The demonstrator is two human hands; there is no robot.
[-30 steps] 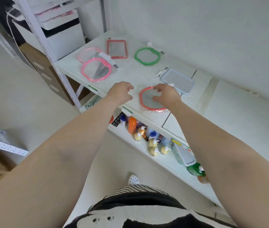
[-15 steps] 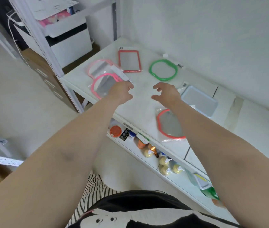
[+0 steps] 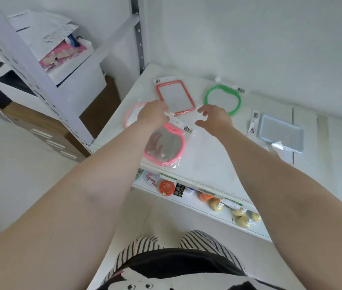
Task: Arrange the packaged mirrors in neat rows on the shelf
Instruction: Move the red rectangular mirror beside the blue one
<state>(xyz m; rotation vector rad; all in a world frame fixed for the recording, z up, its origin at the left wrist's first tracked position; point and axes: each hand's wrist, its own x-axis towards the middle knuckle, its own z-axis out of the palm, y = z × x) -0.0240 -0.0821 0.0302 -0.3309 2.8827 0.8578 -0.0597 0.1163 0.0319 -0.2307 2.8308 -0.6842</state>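
Note:
Several packaged mirrors lie on the white shelf [image 3: 207,158]. A bright pink apple-shaped mirror [image 3: 163,148] sits near the front edge, and my left hand [image 3: 152,115] pinches the white header strip of its bag. A paler pink mirror [image 3: 131,114] is partly hidden behind that hand. At the back lie a red rectangular mirror [image 3: 175,97] and a green apple-shaped mirror [image 3: 222,99]. A light blue rectangular mirror [image 3: 281,132] lies to the right. My right hand [image 3: 214,119] hovers open between the red and green mirrors, holding nothing.
A lower shelf [image 3: 218,212] under the front edge holds bottles and small jars. A white metal rack post [image 3: 29,59] and a white box [image 3: 78,80] stand to the left. The wall runs close behind the shelf.
My right hand let go of the red round mirror and moved left; that mirror is now out of sight. My left hand reached the bright pink mirror's bag and closed on its header.

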